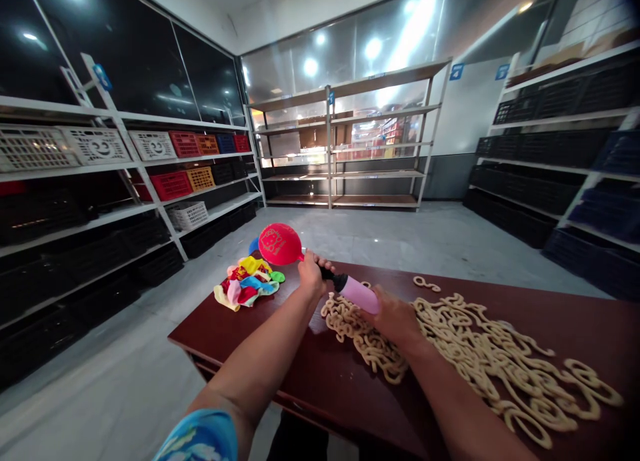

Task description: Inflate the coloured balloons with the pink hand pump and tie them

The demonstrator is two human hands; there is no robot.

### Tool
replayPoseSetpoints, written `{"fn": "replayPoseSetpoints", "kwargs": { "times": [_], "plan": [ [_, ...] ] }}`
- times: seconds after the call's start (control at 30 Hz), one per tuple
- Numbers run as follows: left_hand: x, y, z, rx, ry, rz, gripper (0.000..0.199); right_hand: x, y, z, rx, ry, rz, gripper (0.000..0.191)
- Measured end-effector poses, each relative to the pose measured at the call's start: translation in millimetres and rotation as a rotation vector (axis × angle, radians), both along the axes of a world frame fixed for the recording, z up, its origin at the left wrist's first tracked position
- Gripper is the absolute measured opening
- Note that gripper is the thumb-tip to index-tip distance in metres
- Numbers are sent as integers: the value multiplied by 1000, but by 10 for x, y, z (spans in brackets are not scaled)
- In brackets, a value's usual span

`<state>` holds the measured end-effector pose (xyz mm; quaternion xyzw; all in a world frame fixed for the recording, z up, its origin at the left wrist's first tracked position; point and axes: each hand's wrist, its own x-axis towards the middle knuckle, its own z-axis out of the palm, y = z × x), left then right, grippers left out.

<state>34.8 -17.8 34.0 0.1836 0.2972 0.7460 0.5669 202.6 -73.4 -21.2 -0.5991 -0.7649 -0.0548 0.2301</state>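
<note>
The left hand (312, 274) has its fingers curled closed at the neck of a red balloon (279, 243), right where it meets the pump (361, 294); from here I can't tell how much of the grip is on rubber and how much on the nozzle. The right hand (397, 316) is wrapped snugly round the pump's smooth pink barrel, a plain cylinder with a black end that points toward the left hand. The balloon stands out past the left fingers, above the far left corner of the bench (240, 344), round and taut, its glossy skin printed with a yellowish outline drawing.

Beneath and beside it lies a heap of limp balloons (247, 284), soft, flat and wrinkled, in yellow, pink, red, pale blue and green. Under the right hand and well off to the right spread tan loops (475, 354), smooth, rounded cords curled into rings and squiggles, tangled thickly over the bench. The bench top is dark reddish brown with a dull shine. A blue patterned sleeve (200, 437) covers the upper left arm.

Farther out, the grey floor (350, 231) gleams. Lattice-sided crates (97, 144) line the white metal shelves at left, black crates (530, 181) fill those at right, and a metal rack (375, 174) with flat boards stands along the back.
</note>
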Motion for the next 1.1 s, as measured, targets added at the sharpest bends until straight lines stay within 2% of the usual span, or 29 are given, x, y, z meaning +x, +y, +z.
{"fn": "replayPoseSetpoints", "kwargs": {
  "times": [0.13,0.33,0.47,0.63,0.87,0.97,1.1],
  "plan": [
    [-106,29,94,15,44,20,35,10,18,12,-16,15,5,39],
    [-492,189,336,3,30,79,38,157,109,11,-55,8,-20,32],
    [-630,238,367,15,26,96,38,216,139,-7,-3,-11,-18,27],
    [-496,183,223,-4,-5,86,37,155,108,-30,-58,-45,-28,26],
    [-20,4,-17,-19,-7,16,37,48,39,6,-68,-19,-13,36],
    [71,-28,-15,-46,-7,-2,38,37,30,17,-67,-2,2,40],
    [-66,45,129,-33,20,7,38,50,38,45,-84,23,31,41]
  ]
}}
